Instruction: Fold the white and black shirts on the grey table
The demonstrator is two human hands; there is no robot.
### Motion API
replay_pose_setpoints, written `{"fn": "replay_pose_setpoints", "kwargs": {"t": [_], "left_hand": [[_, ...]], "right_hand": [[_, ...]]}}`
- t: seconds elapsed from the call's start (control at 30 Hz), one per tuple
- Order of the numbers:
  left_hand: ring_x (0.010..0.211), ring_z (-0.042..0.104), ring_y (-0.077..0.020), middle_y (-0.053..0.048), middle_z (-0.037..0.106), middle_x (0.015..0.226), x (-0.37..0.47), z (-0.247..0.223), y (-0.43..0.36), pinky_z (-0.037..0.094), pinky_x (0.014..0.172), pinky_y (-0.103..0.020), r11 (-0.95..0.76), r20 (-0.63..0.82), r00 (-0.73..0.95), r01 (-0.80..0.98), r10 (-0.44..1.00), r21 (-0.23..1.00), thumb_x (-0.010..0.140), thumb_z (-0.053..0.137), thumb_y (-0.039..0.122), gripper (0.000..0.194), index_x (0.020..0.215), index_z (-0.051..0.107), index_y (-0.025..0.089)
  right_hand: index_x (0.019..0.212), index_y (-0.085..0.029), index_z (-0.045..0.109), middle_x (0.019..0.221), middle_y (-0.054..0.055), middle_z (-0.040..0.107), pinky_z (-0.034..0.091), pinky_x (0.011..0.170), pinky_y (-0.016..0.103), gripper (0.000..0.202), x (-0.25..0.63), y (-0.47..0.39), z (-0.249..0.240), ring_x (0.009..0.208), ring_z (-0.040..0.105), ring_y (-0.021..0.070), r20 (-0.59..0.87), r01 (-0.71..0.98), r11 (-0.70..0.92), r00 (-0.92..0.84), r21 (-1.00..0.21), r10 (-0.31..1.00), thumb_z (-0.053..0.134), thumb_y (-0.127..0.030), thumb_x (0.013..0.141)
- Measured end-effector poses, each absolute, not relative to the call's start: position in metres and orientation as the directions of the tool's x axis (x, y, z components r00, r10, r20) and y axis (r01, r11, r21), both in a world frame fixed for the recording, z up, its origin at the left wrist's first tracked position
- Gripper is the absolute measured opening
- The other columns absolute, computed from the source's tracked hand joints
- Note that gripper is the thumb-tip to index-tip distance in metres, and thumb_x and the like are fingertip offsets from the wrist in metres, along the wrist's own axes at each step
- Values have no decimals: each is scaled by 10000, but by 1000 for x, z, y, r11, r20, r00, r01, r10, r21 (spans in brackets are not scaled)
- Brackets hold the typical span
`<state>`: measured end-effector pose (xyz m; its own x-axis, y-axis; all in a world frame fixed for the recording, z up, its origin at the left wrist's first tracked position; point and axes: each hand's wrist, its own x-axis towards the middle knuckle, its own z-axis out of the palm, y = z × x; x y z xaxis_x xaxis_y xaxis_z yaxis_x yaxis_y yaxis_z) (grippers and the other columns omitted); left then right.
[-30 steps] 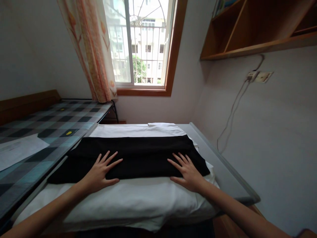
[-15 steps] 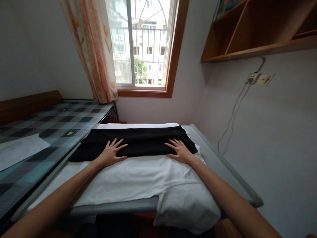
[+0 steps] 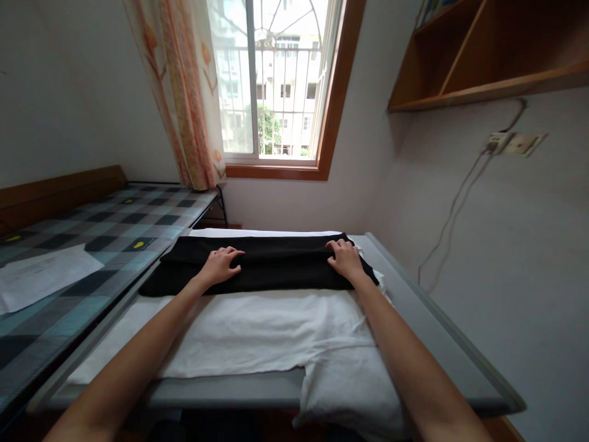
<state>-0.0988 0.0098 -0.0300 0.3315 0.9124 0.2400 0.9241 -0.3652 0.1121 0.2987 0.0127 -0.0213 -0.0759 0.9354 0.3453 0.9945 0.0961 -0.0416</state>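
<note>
A black folded garment (image 3: 280,270) lies across a white T-shirt (image 3: 239,337), a long crease running along it. Near its left part, my left hand (image 3: 221,265) rests on the black cloth, fingers bent and thumb apart from them. On the right part, my right hand (image 3: 345,259) touches the same cloth in a similar pose, its thumb also separate. Neither hand visibly lifts any fabric. The shirt's sleeve hangs over the front edge of the grey table (image 3: 221,391). More white cloth (image 3: 271,233) shows beyond the black garment.
To the left is a bed with a checked mattress (image 3: 115,218) and a white paper sheet (image 3: 50,273) on it. A window (image 3: 285,92) and a curtain (image 3: 179,92) are ahead. At right, a wooden shelf (image 3: 427,67) and a socket with a hanging cord (image 3: 499,142) are on the wall.
Both hands have gone from flat, spread fingers to bent fingers, and have moved slightly farther forward on the black garment. The whole view has shifted a little.
</note>
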Motion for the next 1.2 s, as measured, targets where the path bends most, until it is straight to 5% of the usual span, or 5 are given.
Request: {"fn": "replay_pose_setpoints", "kwargs": {"t": [0.23,0.53,0.97,1.2], "left_hand": [[1076,546,-261,-60,642,1159,-115,-45,13,378,926,-423,-326,340,287,943,895,62,840,473,231,352,1133,665,258],[1002,569,-260,-74,655,1046,-123,-41,8,377,887,-420,-240,384,215,971,898,17,853,480,281,273,1013,692,219],[1020,540,-248,-77,615,1129,40,-21,25,402,826,-373,-558,349,552,824,757,-92,851,595,368,349,1161,608,208],[963,571,-227,-69,626,1035,91,-21,42,413,786,-341,-538,335,531,839,778,-82,836,586,227,137,955,647,193]], "right_hand": [[1155,-261,651,1204,127,545,375,885,441,353,320,22,-48,1085,473,309,433,988,-116,147,-98,889,490,-220,844],[1133,-223,678,1218,134,540,373,879,405,351,332,20,-48,1018,542,273,435,958,-151,247,-242,866,415,-216,902],[1137,-253,695,1133,109,553,372,831,346,330,338,24,-55,981,537,235,517,932,-157,315,-327,796,527,-224,854],[1232,-217,616,978,116,681,348,849,365,374,336,24,-52,926,588,243,495,937,-138,289,-320,820,439,-229,903]]}}
